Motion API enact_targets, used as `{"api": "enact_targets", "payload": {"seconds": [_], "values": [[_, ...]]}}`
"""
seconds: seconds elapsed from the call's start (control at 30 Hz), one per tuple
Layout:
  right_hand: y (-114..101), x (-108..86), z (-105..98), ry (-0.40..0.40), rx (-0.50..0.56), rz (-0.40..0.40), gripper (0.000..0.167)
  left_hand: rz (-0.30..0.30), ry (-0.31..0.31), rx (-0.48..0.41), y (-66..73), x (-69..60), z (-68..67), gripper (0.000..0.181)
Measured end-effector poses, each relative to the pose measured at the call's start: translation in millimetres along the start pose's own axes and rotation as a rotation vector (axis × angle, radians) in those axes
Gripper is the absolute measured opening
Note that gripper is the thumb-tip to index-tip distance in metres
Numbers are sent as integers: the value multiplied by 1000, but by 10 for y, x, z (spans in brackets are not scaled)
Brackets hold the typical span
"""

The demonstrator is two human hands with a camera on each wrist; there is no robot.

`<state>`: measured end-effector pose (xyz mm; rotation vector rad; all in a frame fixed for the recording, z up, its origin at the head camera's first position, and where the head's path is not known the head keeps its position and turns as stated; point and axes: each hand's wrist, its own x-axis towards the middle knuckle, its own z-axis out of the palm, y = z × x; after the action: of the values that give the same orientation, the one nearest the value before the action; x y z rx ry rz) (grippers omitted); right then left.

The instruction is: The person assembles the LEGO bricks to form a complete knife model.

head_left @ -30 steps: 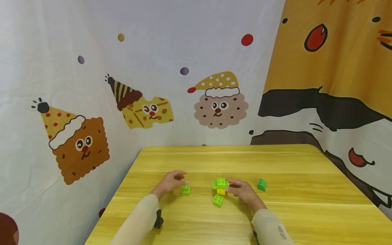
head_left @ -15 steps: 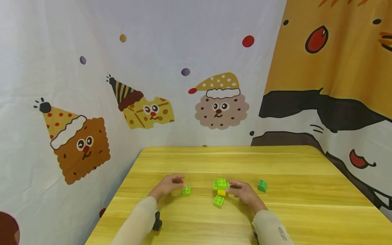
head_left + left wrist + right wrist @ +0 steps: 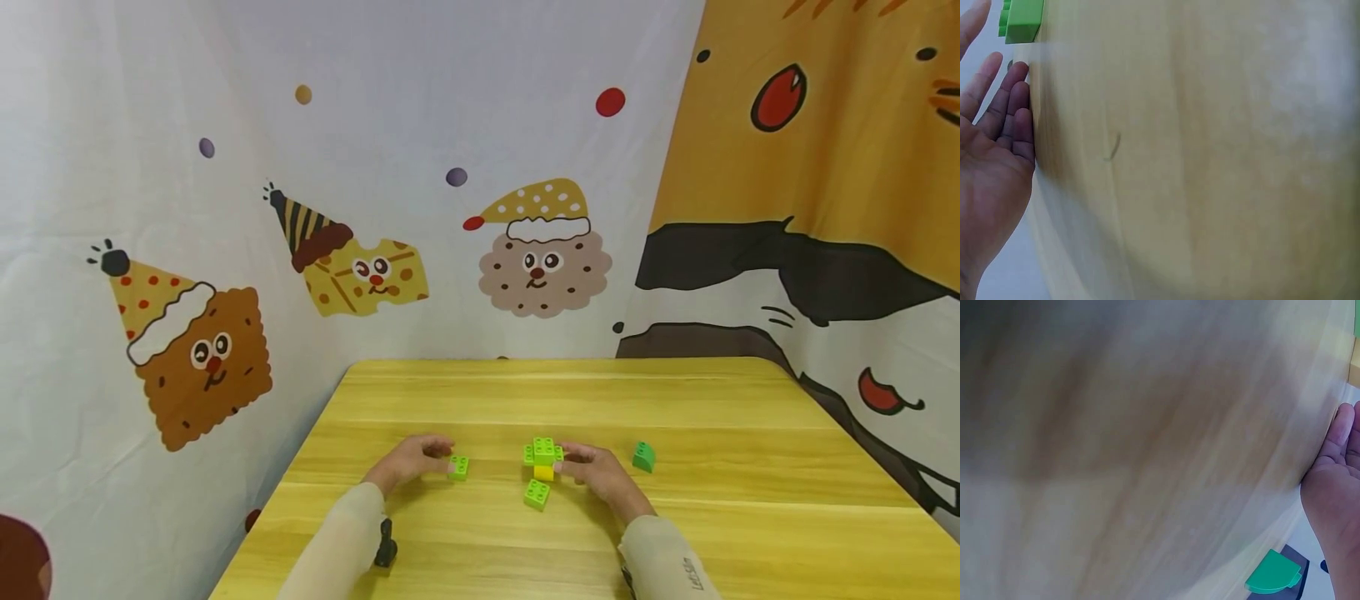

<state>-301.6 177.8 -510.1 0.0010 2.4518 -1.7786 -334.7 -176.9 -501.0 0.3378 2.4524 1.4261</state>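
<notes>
The head view looks forward and down from above and behind the left fingers (image 3: 435,442) and right fingers (image 3: 581,451), far enough back to include the counter (image 3: 675,400) and the printed cloth (image 3: 360,108) beyond them. The left wrist view sits close in, tipped sideways, its fingers at the left edge. The right wrist view is likewise close and tipped, its fingers at the right edge. With the head view, the left shares the light green block (image 3: 1024,24) by its fingers, the right the dark green block (image 3: 1272,572) farther right of its fingers
</notes>
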Motion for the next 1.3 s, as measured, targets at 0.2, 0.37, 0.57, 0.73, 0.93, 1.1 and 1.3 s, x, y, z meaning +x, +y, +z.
{"api": "enact_targets", "payload": {"seconds": [0.2,0.37,0.57,0.73,0.93,1.1,1.3], "values": [[-7,-15,2,4,7,2,50,9,-18,12,-4,-6,8,58],[-7,-18,3,9,9,10,50,23,-26,15,-2,-16,18,58],[0,-3,6,1,-7,10,53,25,-25,27,-10,-11,3,58],[-8,15,11,1,-6,9,52,30,-24,32,-18,14,-12,58],[-14,-8,7,1,-3,4,52,44,-27,11,-34,17,21,56],[-11,-31,4,-1,-17,10,53,48,-23,8,-54,3,58,52],[-17,-28,2,-6,-22,-6,52,52,-3,16,-70,13,74,48]]}}
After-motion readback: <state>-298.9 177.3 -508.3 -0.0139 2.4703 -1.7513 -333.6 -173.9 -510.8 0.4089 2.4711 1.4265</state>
